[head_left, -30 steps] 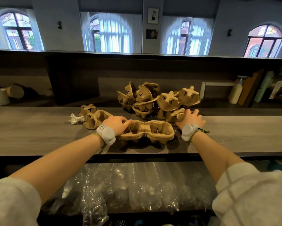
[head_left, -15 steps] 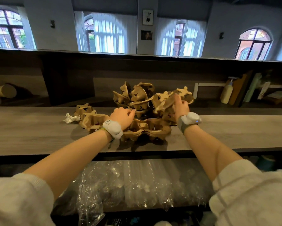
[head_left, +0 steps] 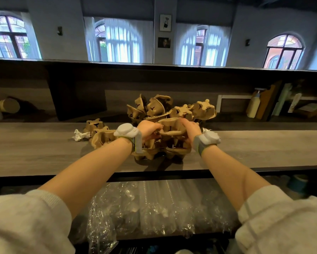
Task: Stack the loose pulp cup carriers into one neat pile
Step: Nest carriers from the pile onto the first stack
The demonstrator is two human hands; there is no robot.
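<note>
both hands on one carrier [head_left: 172,128], held just above base carrier [head_left: 161,153] on counter [head_left: 44,153]. left hand [head_left: 148,130] fingers curled round left rim, right hand [head_left: 191,129] clamped on right rim. step: nesting. next: line up cups, press down square. loose heap [head_left: 165,109] waits behind, two more carriers [head_left: 101,133] lie left.
</note>
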